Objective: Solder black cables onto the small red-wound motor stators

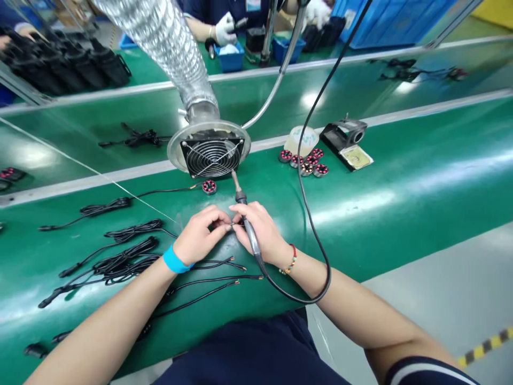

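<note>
- Head view, far left: bundles of black cables (120, 256) lie on the green desk (401, 198). Three loose ones near me show bare tips. I think those wait their turn.
- My left hand (198, 238), with the blue band (174, 260) on the wrist, is pinched shut on the end of a thin wire (232, 224).
- The wire sits right between my two hands, just over the desk.
- My right hand (262, 235) touches the left one. It grips the soldering iron (240, 197), whose tip points up toward the fan (211, 156).
- One small round coil (209, 186) lies by the fan, apart from the wire.
- More coils (306, 160) sit in a heap at the right, beside the iron stand (347, 140). I guess most of the work is not yet done.
</note>
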`<state>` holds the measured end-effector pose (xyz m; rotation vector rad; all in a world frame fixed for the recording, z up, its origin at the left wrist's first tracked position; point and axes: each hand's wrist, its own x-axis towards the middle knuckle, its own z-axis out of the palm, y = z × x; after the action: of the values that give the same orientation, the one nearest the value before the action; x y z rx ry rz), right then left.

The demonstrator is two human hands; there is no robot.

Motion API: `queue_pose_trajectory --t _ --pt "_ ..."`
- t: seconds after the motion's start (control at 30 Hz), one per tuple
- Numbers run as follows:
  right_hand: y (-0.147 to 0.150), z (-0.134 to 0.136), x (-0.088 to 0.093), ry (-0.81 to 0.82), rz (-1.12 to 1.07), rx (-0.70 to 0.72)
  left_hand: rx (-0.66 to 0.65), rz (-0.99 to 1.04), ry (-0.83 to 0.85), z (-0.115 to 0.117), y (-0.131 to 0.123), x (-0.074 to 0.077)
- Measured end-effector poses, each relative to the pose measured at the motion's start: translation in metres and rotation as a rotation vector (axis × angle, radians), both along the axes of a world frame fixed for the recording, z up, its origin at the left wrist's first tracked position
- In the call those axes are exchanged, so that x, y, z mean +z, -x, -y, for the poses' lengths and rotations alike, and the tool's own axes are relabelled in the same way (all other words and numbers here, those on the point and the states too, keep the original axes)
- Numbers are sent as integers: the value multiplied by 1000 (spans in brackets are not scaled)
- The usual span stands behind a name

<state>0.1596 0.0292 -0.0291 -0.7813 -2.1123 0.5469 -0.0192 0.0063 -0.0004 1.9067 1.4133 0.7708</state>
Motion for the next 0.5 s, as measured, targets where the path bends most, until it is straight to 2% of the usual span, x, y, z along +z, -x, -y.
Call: queue_pose_trajectory --t 0.13,0.23,0.3,0.4,0.47,0.5 --pt "1 3 5 -42 -26 13 -37 -33 -75 5 -6 2" --pt "0 2 11 -35 -65 -26 14 -59 -331 5 0 18" --pt "-3 0 16 -25 -105 -87 193 -72 -573 1 15 37" --pt "-11 -5 22 -27 -200 -175 607 -51 -879 -14 57 68" --pt "-17 -7 23 -67 -251 -250 888 -86 -929 -30 92 83" --pt "-21 -8 22 -70 -268 -285 1020 -146 -873 -40 107 87"
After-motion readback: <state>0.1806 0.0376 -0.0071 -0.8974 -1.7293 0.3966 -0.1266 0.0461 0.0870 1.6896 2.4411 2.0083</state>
